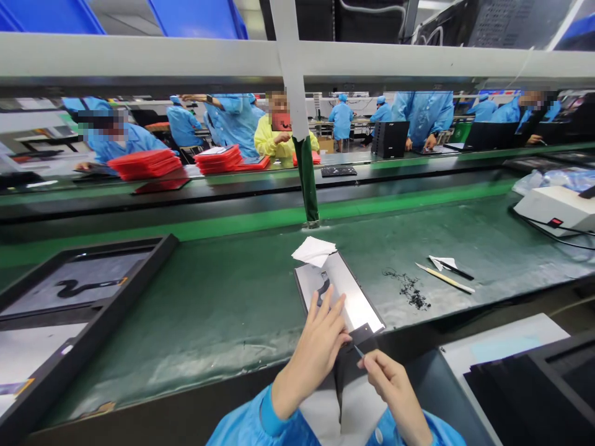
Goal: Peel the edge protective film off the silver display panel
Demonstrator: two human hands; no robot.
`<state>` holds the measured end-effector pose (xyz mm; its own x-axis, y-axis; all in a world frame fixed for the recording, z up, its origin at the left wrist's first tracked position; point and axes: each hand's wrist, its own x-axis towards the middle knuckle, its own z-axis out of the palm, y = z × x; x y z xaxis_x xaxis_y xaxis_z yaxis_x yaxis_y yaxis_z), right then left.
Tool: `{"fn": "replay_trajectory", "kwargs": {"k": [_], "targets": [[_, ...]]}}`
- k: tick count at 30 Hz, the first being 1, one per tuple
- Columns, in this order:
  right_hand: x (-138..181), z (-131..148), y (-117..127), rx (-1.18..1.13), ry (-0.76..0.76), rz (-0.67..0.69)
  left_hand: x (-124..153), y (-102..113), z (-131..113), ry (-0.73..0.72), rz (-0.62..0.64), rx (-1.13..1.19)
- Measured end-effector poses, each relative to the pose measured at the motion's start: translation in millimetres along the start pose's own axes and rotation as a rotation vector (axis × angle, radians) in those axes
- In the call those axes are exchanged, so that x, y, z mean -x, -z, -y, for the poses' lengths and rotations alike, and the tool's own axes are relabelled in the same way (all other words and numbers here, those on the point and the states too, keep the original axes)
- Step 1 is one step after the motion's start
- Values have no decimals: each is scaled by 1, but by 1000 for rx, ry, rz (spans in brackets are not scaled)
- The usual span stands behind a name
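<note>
A flat display panel with a silvery back lies at the bench's front edge, a black flex cable on it. My left hand rests on the panel with its fingers stretched out. Its thumb side is close to a black strip at the panel's near end. To the right, my right hand pinches a thin pointed tool, its tip at the black strip. The tool's exact kind is hidden by the fingers. Folded white wipes overlap the panel's far end.
Black scraps, a cream-handled knife and a black-handled tool lie at right. A black tray with panels stands left. A white device sits far right. A post rises behind; co-workers are beyond.
</note>
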<state>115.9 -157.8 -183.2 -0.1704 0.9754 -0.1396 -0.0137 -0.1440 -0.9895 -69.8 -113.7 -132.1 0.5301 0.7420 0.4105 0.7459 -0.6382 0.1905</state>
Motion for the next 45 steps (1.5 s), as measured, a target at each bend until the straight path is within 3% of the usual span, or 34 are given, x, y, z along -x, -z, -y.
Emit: {"fn": "replay_trajectory", "kwargs": {"k": [4, 9, 12, 15, 18, 22, 25, 29, 35, 45], "targets": [[3, -11, -11, -120, -40, -50, 13, -2, -17, -60, -33, -139], [11, -3, -9, 38, 31, -16, -15, 3, -16, -183, 63, -47], [10, -4, -6, 7, -9, -7, -16, 4, -4, -108, 90, -3], [7, -10, -9, -67, -52, -22, 1, 3, -2, -34, 68, -54], [8, -10, -13, -73, -12, -24, 11, 4, -11, -82, 61, -80], [12, 2, -9, 44, 26, -1, -7, 7, -19, -181, 94, -1], [12, 6, -7, 10, -19, 6, -17, 6, -10, -77, 87, 67], [10, 4, -9, -134, -136, 10, 7, 7, 10, 84, -17, 91], [12, 8, -9, -195, -206, -5, 59, 11, 10, 40, -113, -10], [15, 16, -4, -191, -199, -65, 62, -10, 2, 77, -239, -85]]}}
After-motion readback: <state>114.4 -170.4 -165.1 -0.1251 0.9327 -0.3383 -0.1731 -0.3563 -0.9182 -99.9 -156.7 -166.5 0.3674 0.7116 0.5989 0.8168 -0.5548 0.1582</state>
